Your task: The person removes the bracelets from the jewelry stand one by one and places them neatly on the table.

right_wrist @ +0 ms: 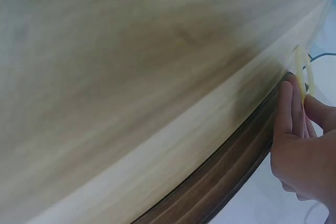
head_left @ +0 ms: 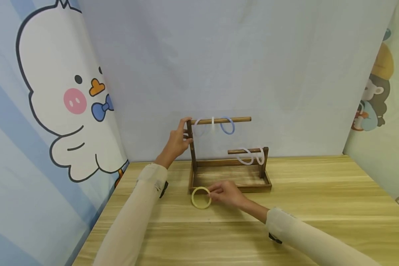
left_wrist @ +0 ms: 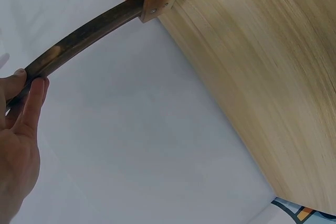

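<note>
A dark wooden bangle rack stands on the table, with a tall post and long bar at left and a shorter post and bar at right. My left hand grips the top of the tall post between thumb and fingers. In front of the rack's tray, my right hand pinches a yellow bangle at its right edge; the bangle also shows at the fingertips in the right wrist view. On the long bar hang a pale lilac bangle, a white bangle and a blue bangle.
Two pale bangles hang on the short bar. The wood-grain table meets a light curtain behind the rack. A cartoon-printed curtain hangs at the left, another printed panel at the right.
</note>
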Motion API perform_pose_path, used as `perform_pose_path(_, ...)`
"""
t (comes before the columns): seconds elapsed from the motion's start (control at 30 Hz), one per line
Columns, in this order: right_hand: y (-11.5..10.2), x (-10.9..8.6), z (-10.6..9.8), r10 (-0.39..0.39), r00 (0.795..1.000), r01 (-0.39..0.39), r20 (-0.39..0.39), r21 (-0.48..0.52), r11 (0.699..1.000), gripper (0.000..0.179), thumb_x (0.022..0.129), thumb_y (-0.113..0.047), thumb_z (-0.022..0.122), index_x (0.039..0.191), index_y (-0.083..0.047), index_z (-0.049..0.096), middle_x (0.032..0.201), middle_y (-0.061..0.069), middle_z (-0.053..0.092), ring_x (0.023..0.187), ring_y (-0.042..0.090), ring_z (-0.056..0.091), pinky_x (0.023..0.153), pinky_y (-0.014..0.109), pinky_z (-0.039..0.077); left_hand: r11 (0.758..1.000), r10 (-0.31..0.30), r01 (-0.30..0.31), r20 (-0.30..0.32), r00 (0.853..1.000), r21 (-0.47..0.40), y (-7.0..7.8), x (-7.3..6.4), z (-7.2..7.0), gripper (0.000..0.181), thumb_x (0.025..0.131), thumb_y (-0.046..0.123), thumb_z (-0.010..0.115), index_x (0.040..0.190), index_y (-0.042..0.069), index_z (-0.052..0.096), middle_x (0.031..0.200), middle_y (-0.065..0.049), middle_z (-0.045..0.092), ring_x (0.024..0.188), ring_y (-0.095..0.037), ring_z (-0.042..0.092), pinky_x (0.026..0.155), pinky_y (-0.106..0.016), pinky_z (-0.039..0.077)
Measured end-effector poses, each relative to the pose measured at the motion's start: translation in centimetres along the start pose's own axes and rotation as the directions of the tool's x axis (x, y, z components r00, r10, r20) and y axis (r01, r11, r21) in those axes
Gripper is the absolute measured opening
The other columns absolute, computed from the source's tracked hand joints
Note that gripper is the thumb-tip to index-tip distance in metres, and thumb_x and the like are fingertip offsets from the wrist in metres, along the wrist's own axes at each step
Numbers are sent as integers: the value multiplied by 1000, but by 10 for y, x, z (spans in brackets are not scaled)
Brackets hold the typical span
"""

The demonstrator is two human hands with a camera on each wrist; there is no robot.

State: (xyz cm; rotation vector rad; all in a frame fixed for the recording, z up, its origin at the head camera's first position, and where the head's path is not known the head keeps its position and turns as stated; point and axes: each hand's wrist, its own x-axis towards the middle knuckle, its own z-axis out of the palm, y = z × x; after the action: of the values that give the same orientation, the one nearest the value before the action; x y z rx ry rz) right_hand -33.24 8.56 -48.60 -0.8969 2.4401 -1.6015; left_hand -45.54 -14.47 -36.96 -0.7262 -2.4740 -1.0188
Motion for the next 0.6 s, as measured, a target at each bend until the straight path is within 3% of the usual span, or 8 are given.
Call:
perform_pose_path(0.17, 2, -1, 7, 23, 1000, -23, -2, 23, 999, 18, 94, 7, 71, 109, 17, 72, 96, 29, 75, 80, 37, 77, 65, 34, 66, 1000, -2, 2, 1, 1000, -9, -1, -1, 1, 81, 92, -11, 72, 156, 16, 31, 118, -29, 71, 104, -39, 74, 85, -44, 64)
perform_pose_path(0.4, 2, -1, 15, 123, 990, -122, -66, 23, 992, 16, 95, 1, 73, 108, 11, 76, 95, 22, 77, 77, 29, 78, 65, 31, 65, 1000, -9, 9, 0, 1000, -10, -2, -2, 2, 81, 91, -11, 72, 155, 16, 31, 118, -28, 72, 103, -38, 74, 84, -43, 64)
perform_pose_path(0.6, 1, 2, 20, 117, 985, -115, -130, 23, 993, 14, 92, 2, 76, 104, 11, 76, 93, 22, 77, 73, 28, 78, 61, 31, 65, 1000, -14, 13, -6, 1000, -19, -1, -1, 1, 82, 91, -12, 72, 155, 18, 32, 118, -28, 72, 103, -39, 74, 85, -44, 64)
